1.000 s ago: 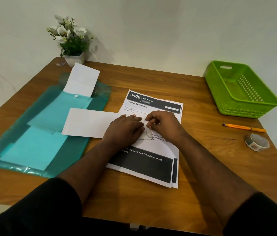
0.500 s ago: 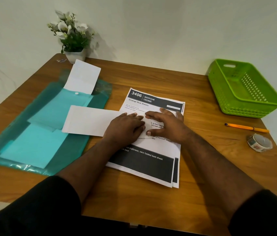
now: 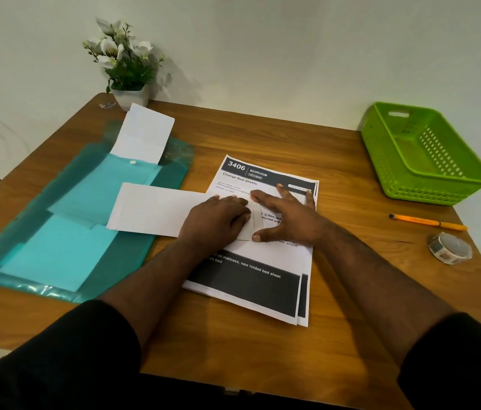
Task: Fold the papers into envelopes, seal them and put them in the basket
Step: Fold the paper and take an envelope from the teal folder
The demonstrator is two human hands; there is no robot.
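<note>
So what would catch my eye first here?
Two hands, left and right, press flat on a folded white paper over printed sheets at mid-table. A bright green basket stands at the far right corner, and a teal folder lies on the left.

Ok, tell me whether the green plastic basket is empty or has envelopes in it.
Empty: the green plastic basket shows only its bare green floor and perforated walls, with no paper inside.

The printed sheet [image 3: 265,263] reads "3406", "BEDROOM", "Change Bed Sheets" and "new folded bed sheet".
</note>
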